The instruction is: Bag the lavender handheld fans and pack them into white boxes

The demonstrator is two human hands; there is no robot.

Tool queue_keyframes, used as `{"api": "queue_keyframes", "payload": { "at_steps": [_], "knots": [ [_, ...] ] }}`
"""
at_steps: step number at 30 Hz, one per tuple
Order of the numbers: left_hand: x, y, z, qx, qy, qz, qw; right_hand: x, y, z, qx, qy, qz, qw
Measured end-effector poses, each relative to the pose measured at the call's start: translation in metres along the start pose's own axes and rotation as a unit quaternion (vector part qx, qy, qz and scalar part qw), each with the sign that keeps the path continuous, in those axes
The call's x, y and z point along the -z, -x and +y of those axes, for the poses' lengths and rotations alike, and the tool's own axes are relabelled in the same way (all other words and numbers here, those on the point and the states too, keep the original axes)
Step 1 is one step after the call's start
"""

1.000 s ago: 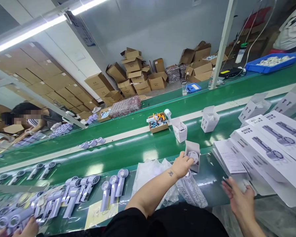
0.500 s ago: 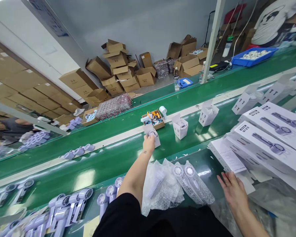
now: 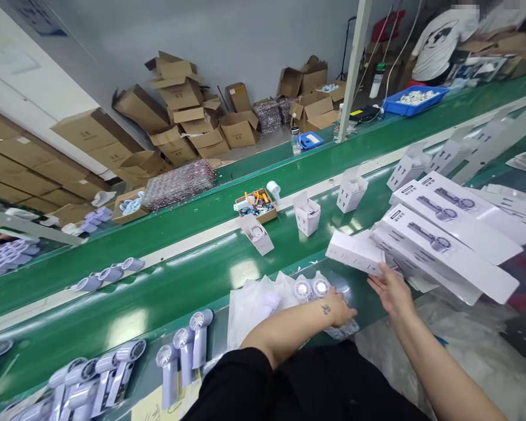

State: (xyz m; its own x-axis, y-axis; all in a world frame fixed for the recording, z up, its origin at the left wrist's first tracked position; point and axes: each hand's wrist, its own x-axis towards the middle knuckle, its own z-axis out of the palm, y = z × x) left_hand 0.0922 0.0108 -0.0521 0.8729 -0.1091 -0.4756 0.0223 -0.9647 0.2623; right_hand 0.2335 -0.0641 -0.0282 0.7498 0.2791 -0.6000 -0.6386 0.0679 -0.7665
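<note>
Packing station beside a green conveyor belt (image 3: pixel 193 275). The step in hand appears to be picking up the next unit for boxing. The left hand (image 3: pixel 339 313) rests palm-down on the bagged fans (image 3: pixel 313 289), two fan heads in clear wrap at the table edge; whether its fingers have closed on the wrap cannot be told. The right hand (image 3: pixel 392 289) lies open, fingers spread, touching the near edge of the flat white leaflets (image 3: pixel 355 251), which sit under the stack of printed cartons (image 3: pixel 442 242). The next move likely calls for a firm grip on the slippery wrap. An open filled box (image 3: pixel 256 234) stands on the belt, well apart from both hands.
</note>
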Motion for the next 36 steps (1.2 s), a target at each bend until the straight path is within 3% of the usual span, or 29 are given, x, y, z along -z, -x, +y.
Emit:
{"api": "queue_keyframes", "payload": {
  "at_steps": [2,4,7,12,16,18,19,21,23,25,27,28,30,33,36],
  "knots": [
    [-0.006,-0.02,0.004,0.036,-0.012,-0.062,0.997,0.004,-0.001,-0.002,0.006,0.023,-0.028,0.999],
    [-0.008,-0.027,0.0,0.035,-0.02,-0.071,0.997,0.01,-0.003,-0.002,0.023,0.046,-0.061,0.997],
    [-0.001,-0.018,-0.009,0.004,-0.033,-0.064,0.997,0.018,-0.007,-0.001,0.041,0.063,-0.102,0.992],
    [0.034,0.034,-0.023,-0.041,-0.034,0.048,0.997,0.025,-0.016,0.009,0.062,0.091,-0.146,0.983],
    [0.057,0.096,-0.035,0.034,0.138,0.176,0.974,0.023,-0.028,0.014,0.083,0.098,-0.172,0.977],
    [0.063,0.122,-0.04,0.113,0.293,0.283,0.906,0.021,-0.031,0.017,0.093,0.102,-0.18,0.974],
    [0.065,0.131,-0.042,0.153,0.373,0.352,0.844,0.021,-0.031,0.018,0.098,0.104,-0.181,0.973],
    [0.071,0.139,-0.041,0.201,0.509,0.485,0.682,0.02,-0.028,0.024,0.107,0.11,-0.179,0.972],
    [0.08,0.132,-0.036,0.203,0.599,0.559,0.536,0.02,-0.024,0.031,0.11,0.119,-0.183,0.97],
    [0.089,0.109,-0.029,0.177,0.66,0.573,0.452,0.02,-0.02,0.036,0.107,0.13,-0.2,0.965],
    [0.097,0.079,-0.022,0.159,0.695,0.562,0.419,0.018,-0.021,0.038,0.103,0.139,-0.221,0.96],
    [0.1,0.064,-0.02,0.161,0.699,0.556,0.421,0.016,-0.023,0.037,0.103,0.144,-0.231,0.957],
    [0.106,0.037,-0.017,0.189,0.659,0.549,0.478,0.011,-0.03,0.032,0.102,0.152,-0.246,0.952],
    [0.117,0.015,-0.014,0.243,0.498,0.541,0.633,0.002,-0.041,0.021,0.092,0.165,-0.265,0.946],
    [0.133,0.006,-0.009,0.222,0.332,0.485,0.778,-0.005,-0.049,0.014,0.082,0.172,-0.288,0.939]
  ]
}}
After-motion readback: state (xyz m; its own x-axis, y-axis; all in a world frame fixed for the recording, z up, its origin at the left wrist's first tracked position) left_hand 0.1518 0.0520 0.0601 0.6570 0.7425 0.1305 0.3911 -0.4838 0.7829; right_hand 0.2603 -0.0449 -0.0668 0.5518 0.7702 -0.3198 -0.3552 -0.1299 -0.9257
